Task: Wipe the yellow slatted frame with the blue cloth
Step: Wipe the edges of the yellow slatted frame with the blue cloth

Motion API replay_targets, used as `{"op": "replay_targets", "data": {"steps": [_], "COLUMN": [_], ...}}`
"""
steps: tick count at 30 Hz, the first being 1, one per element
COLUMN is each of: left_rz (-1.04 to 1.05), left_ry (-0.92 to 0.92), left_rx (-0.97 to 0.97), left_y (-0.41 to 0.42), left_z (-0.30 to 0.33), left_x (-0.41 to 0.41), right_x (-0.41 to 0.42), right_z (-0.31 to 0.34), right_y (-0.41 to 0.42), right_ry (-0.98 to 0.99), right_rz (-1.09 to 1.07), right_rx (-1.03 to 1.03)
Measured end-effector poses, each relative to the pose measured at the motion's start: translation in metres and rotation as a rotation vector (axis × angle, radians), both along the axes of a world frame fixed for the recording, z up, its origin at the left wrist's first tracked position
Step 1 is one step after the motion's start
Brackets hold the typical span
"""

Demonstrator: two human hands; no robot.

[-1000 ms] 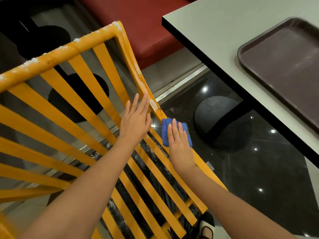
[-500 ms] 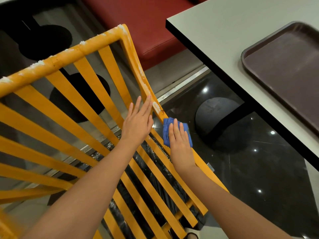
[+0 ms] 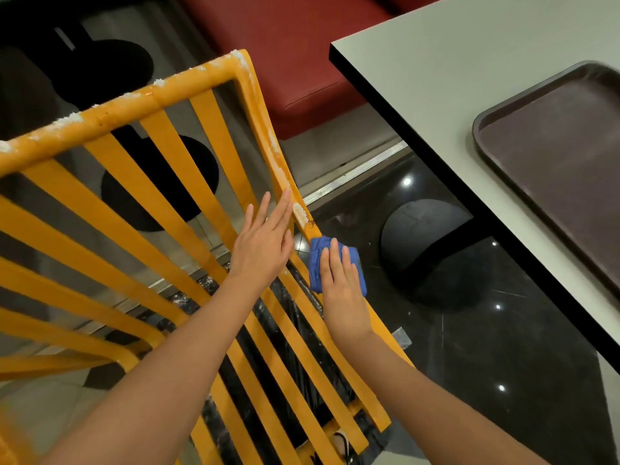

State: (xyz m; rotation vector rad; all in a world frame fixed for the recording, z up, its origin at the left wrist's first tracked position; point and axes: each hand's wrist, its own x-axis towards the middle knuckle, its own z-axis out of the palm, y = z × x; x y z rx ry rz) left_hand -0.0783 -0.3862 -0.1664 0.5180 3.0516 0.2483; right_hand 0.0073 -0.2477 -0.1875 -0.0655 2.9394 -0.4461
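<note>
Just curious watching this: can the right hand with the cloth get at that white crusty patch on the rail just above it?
Probably yes. The right hand presses the blue cloth on the same rail, just below the white residue. The left hand lies flat beside it, off the rail.

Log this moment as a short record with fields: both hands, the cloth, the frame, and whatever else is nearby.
left hand: left hand flat, fingers straight, resting on the slats beside the side rail
right hand: right hand presses the blue cloth with straight fingers
cloth: blue cloth folded, on the frame's right side rail
frame: yellow slatted frame tilted, white residue on the top rail and on the side rail above the cloth
table: grey table at right, carrying a brown tray
seat: red bench behind the frame
</note>
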Motion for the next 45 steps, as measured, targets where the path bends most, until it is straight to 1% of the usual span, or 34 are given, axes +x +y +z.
{"op": "replay_targets", "data": {"steps": [2,4,7,10,12,14,17,22,25,27,32,36,38,41,43,45], "left_rz": [0.011,0.020,0.025,0.013,0.001,-0.026,-0.087,-0.198,-0.262,-0.302,-0.383,-0.425,-0.433,-0.437,-0.438,-0.436], "left_ry": [0.011,0.013,0.029,0.032,0.044,0.055,0.106,0.147,0.154,0.163,0.169,0.191,0.196,0.189,0.194,0.193], "left_rx": [0.003,-0.001,-0.020,-0.032,-0.047,-0.061,-0.111,-0.185,-0.210,-0.229,-0.273,-0.280,-0.275,-0.253,-0.232,-0.196], "left_y": [0.001,0.002,0.002,0.003,0.002,0.000,-0.003,-0.010,-0.019,-0.022,-0.029,-0.032,-0.032,-0.033,-0.034,-0.034], "left_z": [0.001,0.002,0.000,-0.001,0.001,0.002,0.005,0.008,0.007,0.008,0.009,0.012,0.014,0.014,0.013,0.012], "left_x": [-0.001,0.000,0.001,0.001,0.000,-0.003,-0.007,-0.016,-0.021,-0.026,-0.033,-0.037,-0.038,-0.039,-0.040,-0.041], "right_x": [-0.020,-0.025,-0.009,0.014,0.013,0.000,-0.019,-0.016,-0.008,-0.010,-0.037,-0.026,-0.011,-0.002,-0.012,-0.031], "right_z": [0.006,0.008,-0.002,-0.011,-0.009,-0.002,0.008,-0.001,-0.005,-0.002,0.013,0.003,-0.002,0.002,0.008,0.017], "right_y": [-0.008,-0.008,0.005,0.013,0.011,0.003,-0.008,-0.009,-0.008,-0.016,-0.042,-0.040,-0.033,-0.031,-0.039,-0.049], "right_ry": [0.031,0.010,0.043,-0.006,-0.013,0.009,-0.025,0.055,0.007,0.001,-0.057,0.025,-0.017,-0.102,-0.153,-0.178], "right_rz": [0.020,0.042,0.070,0.067,0.036,0.009,0.026,-0.038,-0.063,-0.148,-0.241,-0.269,-0.290,-0.344,-0.349,-0.359], "right_rx": [-0.032,-0.035,0.028,0.065,0.077,0.028,-0.037,-0.014,0.002,-0.017,-0.056,0.017,0.055,0.049,0.091,0.044]}}
